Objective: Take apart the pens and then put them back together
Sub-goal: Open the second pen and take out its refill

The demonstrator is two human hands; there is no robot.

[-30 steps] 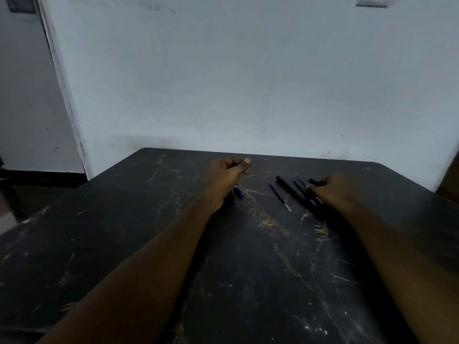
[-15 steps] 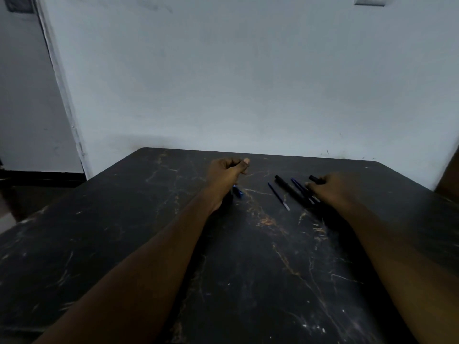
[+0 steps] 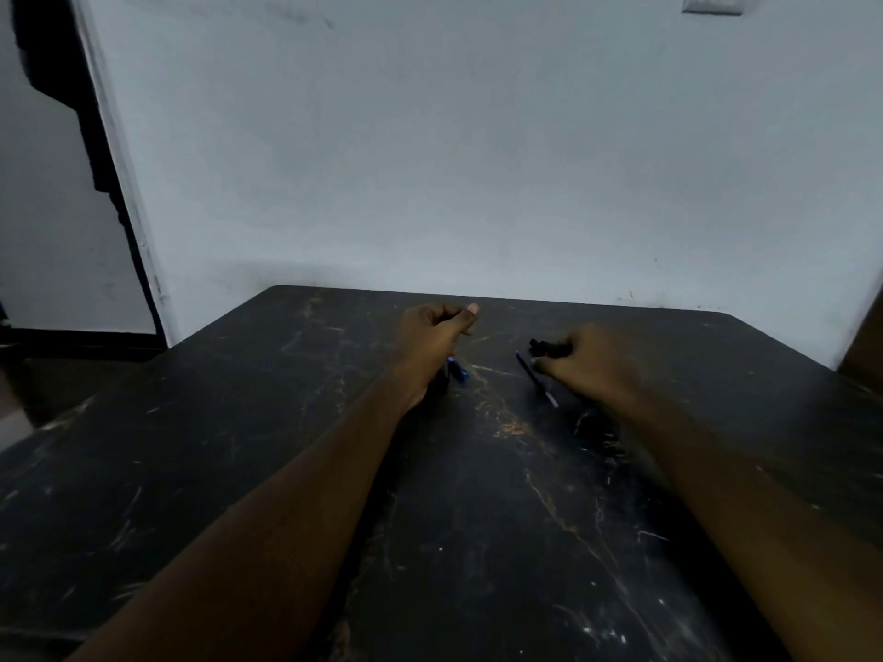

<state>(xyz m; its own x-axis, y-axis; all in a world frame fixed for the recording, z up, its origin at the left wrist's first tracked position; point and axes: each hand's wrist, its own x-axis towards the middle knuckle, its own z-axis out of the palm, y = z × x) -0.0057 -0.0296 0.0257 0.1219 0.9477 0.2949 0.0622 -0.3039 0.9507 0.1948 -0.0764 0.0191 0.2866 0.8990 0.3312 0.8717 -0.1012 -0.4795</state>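
My left hand (image 3: 437, 346) sits on the dark, scratched tabletop (image 3: 478, 518) with its fingers curled into a fist and the thumb laid along the top. A blue-ended pen piece (image 3: 457, 368) pokes out from under the heel of that hand, so I judge the fist is wrapped round it, though the hand hides most of it.

My right hand (image 3: 587, 360) lies well apart from the left, knuckles up, with its fingers curled round a black pen piece (image 3: 544, 347) that sticks out past the fingertips toward the pale wall (image 3: 478, 160). Just beside those fingertips a thin refill (image 3: 537, 379) lies flat on the tabletop, slanting toward me, its pale tip nearest me. The light is dim and the parts are dark on dark, so I cannot say whether more pieces lie under the right palm.

These parts should handle as light, stiff plastic: smooth, round, and quick to roll or slip from a loose pinch. I would take each barrel near its middle with thumb and two fingers and twist from the end. The refill is the delicate one; it looks slender enough to bend, so I would lift it near its centre and slide it in straight, without forcing it.
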